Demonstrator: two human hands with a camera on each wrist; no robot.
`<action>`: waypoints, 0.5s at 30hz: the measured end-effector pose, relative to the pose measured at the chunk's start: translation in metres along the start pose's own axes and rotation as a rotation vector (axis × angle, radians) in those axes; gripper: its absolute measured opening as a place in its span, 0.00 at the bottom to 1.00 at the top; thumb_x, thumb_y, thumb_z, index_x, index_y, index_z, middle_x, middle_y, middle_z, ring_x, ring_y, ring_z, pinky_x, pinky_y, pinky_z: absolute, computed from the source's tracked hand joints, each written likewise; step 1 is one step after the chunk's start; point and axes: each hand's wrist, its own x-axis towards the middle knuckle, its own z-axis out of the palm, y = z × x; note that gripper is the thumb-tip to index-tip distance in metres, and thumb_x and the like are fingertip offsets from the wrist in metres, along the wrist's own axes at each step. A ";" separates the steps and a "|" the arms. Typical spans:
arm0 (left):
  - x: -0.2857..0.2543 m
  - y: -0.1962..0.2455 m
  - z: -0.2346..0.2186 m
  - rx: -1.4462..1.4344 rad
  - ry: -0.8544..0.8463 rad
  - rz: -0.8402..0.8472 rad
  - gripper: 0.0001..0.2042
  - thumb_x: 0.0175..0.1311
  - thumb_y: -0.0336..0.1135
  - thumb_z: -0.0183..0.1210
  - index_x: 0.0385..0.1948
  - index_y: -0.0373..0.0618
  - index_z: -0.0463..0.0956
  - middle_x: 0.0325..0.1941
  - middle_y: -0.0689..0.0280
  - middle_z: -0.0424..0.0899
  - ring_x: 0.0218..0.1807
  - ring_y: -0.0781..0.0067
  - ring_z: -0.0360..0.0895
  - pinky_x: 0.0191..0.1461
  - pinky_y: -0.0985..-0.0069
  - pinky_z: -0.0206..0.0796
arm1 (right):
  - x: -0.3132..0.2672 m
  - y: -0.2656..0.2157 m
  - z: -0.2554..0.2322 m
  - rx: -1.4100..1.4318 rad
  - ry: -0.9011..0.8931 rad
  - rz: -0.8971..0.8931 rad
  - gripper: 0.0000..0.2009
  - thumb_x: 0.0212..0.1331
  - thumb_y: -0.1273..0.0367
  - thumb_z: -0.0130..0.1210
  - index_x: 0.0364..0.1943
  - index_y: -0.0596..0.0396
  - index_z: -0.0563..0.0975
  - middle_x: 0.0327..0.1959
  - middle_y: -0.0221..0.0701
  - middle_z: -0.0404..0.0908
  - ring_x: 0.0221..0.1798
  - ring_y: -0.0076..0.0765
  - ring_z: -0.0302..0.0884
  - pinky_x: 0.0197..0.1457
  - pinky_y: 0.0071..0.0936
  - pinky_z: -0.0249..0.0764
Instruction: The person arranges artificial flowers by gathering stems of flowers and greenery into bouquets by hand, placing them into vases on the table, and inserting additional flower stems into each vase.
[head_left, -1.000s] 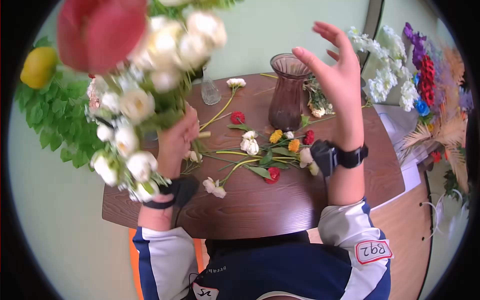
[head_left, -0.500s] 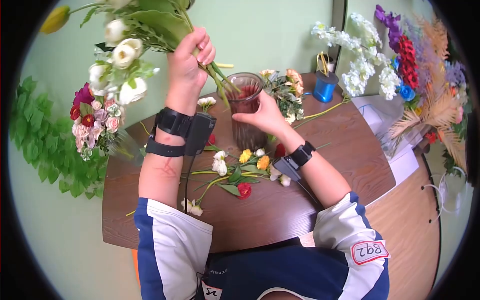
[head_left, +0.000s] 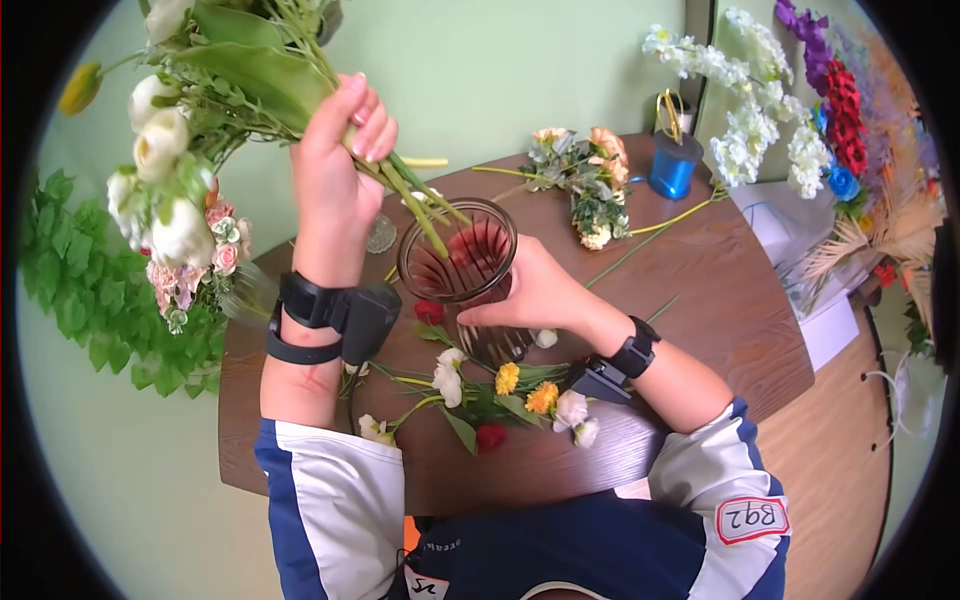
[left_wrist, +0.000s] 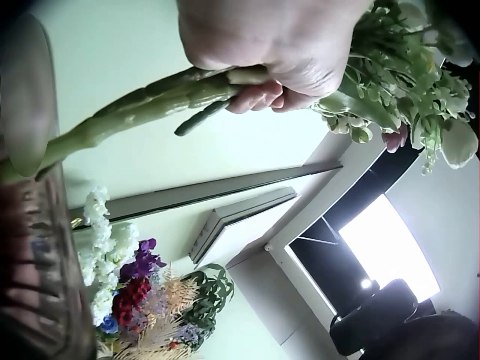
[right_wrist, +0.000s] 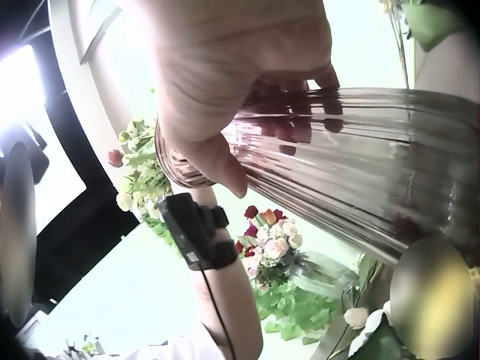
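My left hand (head_left: 345, 155) grips the green stems (head_left: 405, 190) of a bouquet with white blooms (head_left: 165, 145), broad leaves and a yellow tulip (head_left: 80, 90). The stems slant down to the right, and their cut ends overlap the mouth of a ribbed, purplish glass vase (head_left: 490, 345). My right hand (head_left: 545, 290) holds this vase just below its rim, thumb on the near side. Through the glass, the right wrist view shows fingers wrapped round the far side of the vase (right_wrist: 352, 165). In the left wrist view the stems (left_wrist: 135, 120) run to the vase rim.
Loose yellow (head_left: 541, 398), white and red flowers lie on the wooden table (head_left: 690, 300) in front of the vase. Behind are a peach bouquet (head_left: 605, 155) and a blue ribbon spool (head_left: 676, 165). A small clear glass vessel (head_left: 381, 235) stands left of the vase.
My right hand has come down from the air and taken hold of the vase, now nearer me and tilted. My left hand has brought the bouquet's stems over to its mouth.
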 end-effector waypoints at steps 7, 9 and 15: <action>-0.059 -0.004 -0.009 0.032 -0.142 -0.170 0.09 0.63 0.30 0.50 0.25 0.46 0.59 0.19 0.73 0.60 0.15 0.87 0.55 0.18 0.88 0.49 | -0.009 -0.011 0.024 -0.073 0.104 0.042 0.33 0.33 0.74 0.70 0.50 0.60 0.68 0.45 0.32 0.75 0.49 0.25 0.72 0.55 0.25 0.69; -0.065 -0.003 -0.013 0.117 -0.164 -0.216 0.09 0.62 0.30 0.51 0.26 0.46 0.59 0.19 0.73 0.60 0.16 0.86 0.56 0.19 0.86 0.50 | -0.009 -0.011 0.028 -0.030 0.109 0.064 0.36 0.34 0.74 0.70 0.53 0.60 0.65 0.47 0.34 0.74 0.50 0.27 0.72 0.55 0.26 0.69; -0.073 0.004 -0.011 0.668 0.042 -0.156 0.03 0.57 0.25 0.55 0.27 0.40 0.69 0.24 0.68 0.71 0.28 0.79 0.67 0.35 0.82 0.60 | -0.006 -0.009 0.035 -0.134 0.257 0.061 0.40 0.38 0.74 0.66 0.58 0.59 0.54 0.49 0.43 0.71 0.54 0.44 0.71 0.57 0.33 0.67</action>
